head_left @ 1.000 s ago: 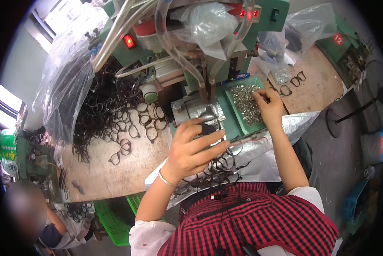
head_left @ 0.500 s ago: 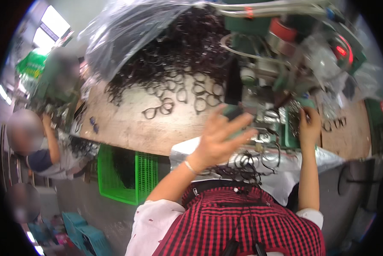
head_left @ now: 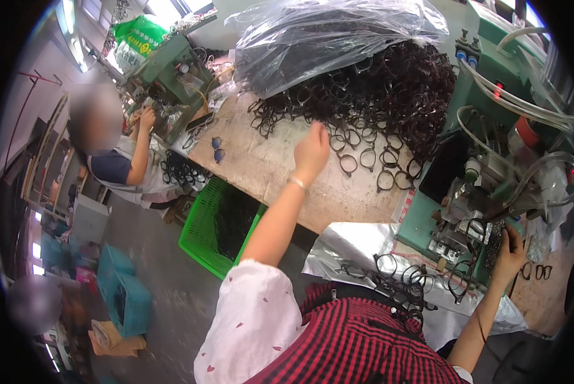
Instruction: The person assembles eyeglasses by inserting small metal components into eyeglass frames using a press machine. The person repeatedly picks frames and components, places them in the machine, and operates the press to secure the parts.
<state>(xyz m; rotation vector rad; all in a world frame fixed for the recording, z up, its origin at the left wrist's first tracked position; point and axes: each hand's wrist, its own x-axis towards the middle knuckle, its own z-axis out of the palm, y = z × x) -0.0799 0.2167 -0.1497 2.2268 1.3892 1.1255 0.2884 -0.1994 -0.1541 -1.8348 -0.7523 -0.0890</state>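
Observation:
My left hand (head_left: pixel 312 153) is over the wooden table at the near edge of a big heap of dark eyeglass frames (head_left: pixel 370 89). Its fingers are drawn together, slightly blurred, and whatever they hold, if anything, is hidden. Loose eyeglass frames lie just right of it. Over at the green bench machine (head_left: pixel 421 221), my right hand (head_left: pixel 510 255) has its fingertips pinched at a narrow tray of small dark parts (head_left: pixel 494 240); what is between them is too small to tell. One eyeglass frame (head_left: pixel 460 285) hangs at the machine's front. Several more frames (head_left: pixel 408 272) lie on silvery sheeting at my lap.
Clear plastic sheeting (head_left: pixel 338 38) covers part of the heap. A green crate (head_left: pixel 200 233) stands below the table's left edge. Blue-lensed glasses (head_left: pixel 217 148) lie on the table. A co-worker (head_left: pixel 117 147) sits at another machine on the left. Hoses run above my machine.
My left hand has gone from the machine, with fingers spread, to the heap on the left, fingers now together. My right hand stays at the small-parts tray. The view has swung left.

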